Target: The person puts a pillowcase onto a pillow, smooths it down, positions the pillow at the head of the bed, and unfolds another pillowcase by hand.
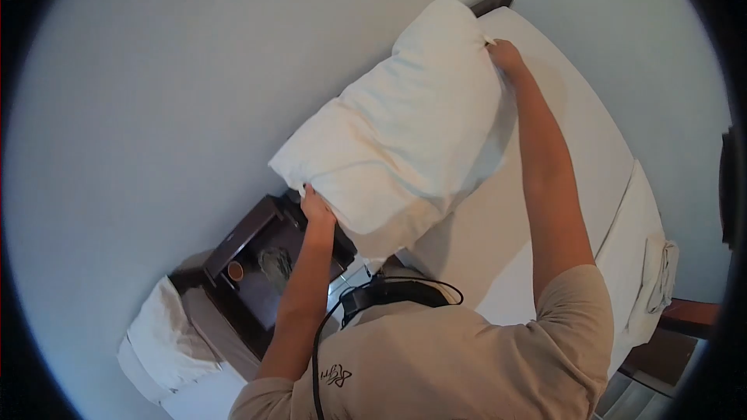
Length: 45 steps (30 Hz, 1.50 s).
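A white pillow (405, 117) hangs tilted between my two hands, above the head end of a bed with a white sheet (568, 124). My left hand (317, 206) pinches the pillow's lower left corner, near the dark nightstand. At the pillow's upper right edge, my right hand (504, 55) grips the cloth with bent fingers, and a small tuft of fabric sticks out beside them. Both arms are stretched forward. The pillow hides most of the headboard (496, 2) and part of the sheet.
The dark nightstand (268, 264) holds a small round orange-brown item (235, 271) and a clear crumpled object (275, 267). Another white pillow (167, 338) lies at the lower left. Folded white cloth (658, 272) rests on the bed's right side. A black cable crosses my shirt.
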Each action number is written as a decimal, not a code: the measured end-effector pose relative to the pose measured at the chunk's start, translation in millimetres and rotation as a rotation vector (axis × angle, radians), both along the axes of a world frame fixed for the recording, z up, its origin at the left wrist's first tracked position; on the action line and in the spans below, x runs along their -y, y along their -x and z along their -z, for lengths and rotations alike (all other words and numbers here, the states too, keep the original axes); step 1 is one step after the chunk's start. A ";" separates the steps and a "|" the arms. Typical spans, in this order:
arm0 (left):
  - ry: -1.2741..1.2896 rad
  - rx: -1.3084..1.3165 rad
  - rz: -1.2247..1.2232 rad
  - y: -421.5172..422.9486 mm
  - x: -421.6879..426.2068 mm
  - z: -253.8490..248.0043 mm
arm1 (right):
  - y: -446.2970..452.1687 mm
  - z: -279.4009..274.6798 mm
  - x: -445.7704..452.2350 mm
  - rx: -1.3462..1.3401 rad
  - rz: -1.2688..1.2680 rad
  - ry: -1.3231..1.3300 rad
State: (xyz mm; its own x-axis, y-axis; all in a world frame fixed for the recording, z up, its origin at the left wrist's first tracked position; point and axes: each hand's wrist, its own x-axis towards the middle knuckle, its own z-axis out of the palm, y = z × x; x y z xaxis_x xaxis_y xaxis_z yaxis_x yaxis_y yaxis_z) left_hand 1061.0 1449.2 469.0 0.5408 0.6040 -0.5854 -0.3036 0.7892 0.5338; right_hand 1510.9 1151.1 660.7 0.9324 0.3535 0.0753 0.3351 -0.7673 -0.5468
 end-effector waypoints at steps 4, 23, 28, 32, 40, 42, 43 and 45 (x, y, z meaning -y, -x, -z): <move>-0.081 -0.172 0.067 -9.8 16.5 -16.0 | -73.1 57.1 -10.9 0.070 0.008 0.282; -0.696 -0.770 0.019 -68.2 4.9 -31.4 | -74.0 122.8 18.1 0.107 0.370 -0.071; -1.711 -0.426 0.243 -152.9 38.1 -133.0 | 26.6 65.0 -64.4 0.482 -0.321 -0.148; -2.151 -0.893 0.869 -186.3 87.5 -114.4 | 58.0 97.4 -77.8 0.310 -0.488 0.186; -2.057 -0.844 1.054 -174.7 82.0 -77.6 | -22.7 92.0 -31.8 0.093 0.255 0.229; -2.046 -0.826 1.018 -173.7 79.9 -74.7 | -24.7 126.3 21.8 0.081 0.489 -0.241; -2.049 -0.820 1.020 -174.4 79.1 -74.1 | -8.9 129.6 47.6 0.132 0.615 -0.314; -2.077 -0.801 0.938 -175.3 83.1 -71.5 | 37.3 153.8 93.5 0.144 0.904 -0.415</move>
State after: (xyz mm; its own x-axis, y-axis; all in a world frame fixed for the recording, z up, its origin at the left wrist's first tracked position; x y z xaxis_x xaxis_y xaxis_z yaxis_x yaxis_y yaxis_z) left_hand 1236.3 1366.2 540.6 0.9639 0.2600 0.0575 0.2372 -0.9365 0.2584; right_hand 1473.6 1057.6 507.0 0.8103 -0.5622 0.1655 -0.1946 -0.5245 -0.8289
